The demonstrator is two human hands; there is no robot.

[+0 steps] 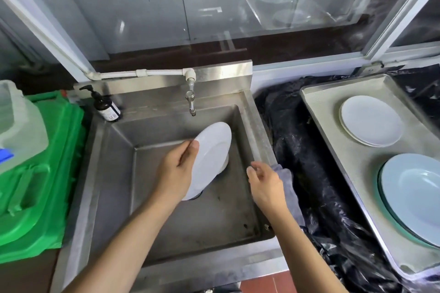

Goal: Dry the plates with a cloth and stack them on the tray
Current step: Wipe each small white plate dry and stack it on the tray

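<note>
Plate (212, 157) tilted over sink (259, 126), clamped in my left hand (177, 173); right hand (266, 185) fingers loosely apart beside cloth (289, 188).

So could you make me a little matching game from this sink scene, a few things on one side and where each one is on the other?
Things:
1. white plate
2. grey cloth
3. pump bottle
4. pale blue plates

Places:
A. on the sink's back left corner
B. stacked on the tray
C. held tilted over the sink by the left hand
D. draped on the sink's right rim, by the right hand

Pairs: 1-C, 2-D, 3-A, 4-B
</note>
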